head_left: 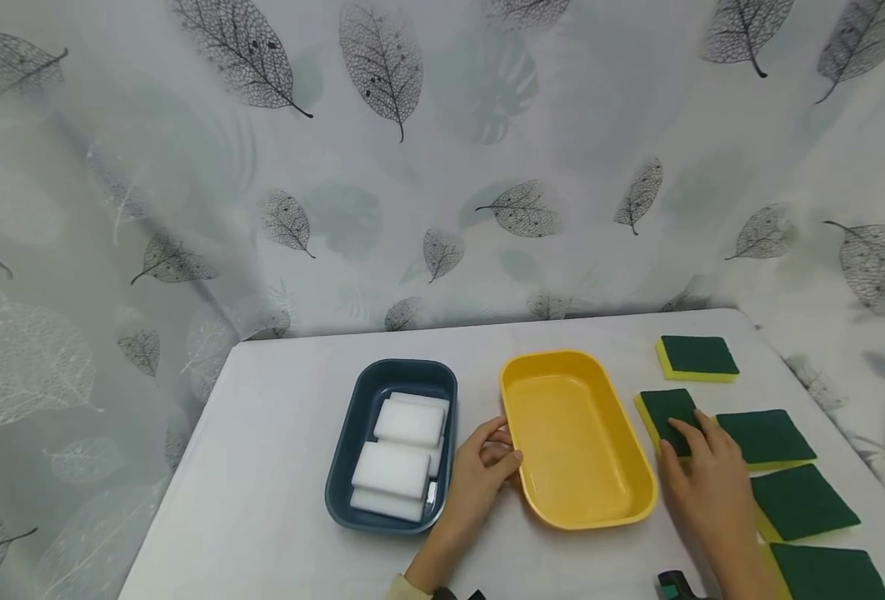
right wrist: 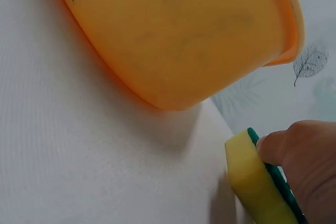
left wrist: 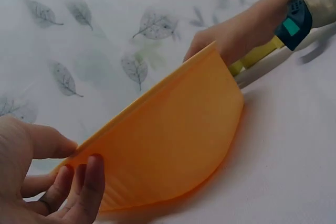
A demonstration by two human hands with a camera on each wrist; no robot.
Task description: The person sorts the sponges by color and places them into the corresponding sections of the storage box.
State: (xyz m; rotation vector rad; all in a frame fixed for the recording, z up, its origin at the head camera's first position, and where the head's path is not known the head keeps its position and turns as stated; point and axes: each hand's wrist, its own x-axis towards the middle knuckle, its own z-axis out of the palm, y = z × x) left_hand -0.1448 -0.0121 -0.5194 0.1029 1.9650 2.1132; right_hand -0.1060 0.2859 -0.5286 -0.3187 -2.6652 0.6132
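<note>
A yellow plastic tray point(head_left: 573, 442) stands on the table with nothing in it. At its left side my left hand point(head_left: 483, 458) holds the rim; in the left wrist view the thumb point(left wrist: 52, 142) is at the rim and the other fingers are against the outer wall. My right hand point(head_left: 708, 483) grips a green-and-yellow sponge point(head_left: 663, 408) just right of the tray, its fingertips over the green face. In the right wrist view the sponge's yellow side point(right wrist: 252, 179) shows, a digit pressing the green layer; the far fingers are hidden.
Left of the yellow tray is a dark blue tray point(head_left: 341, 483) holding several white sponges point(head_left: 390, 469). More green-and-yellow sponges point(head_left: 806, 500) lie along the right side of the white table point(head_left: 262, 467). A leaf-patterned curtain point(head_left: 442, 167) hangs behind.
</note>
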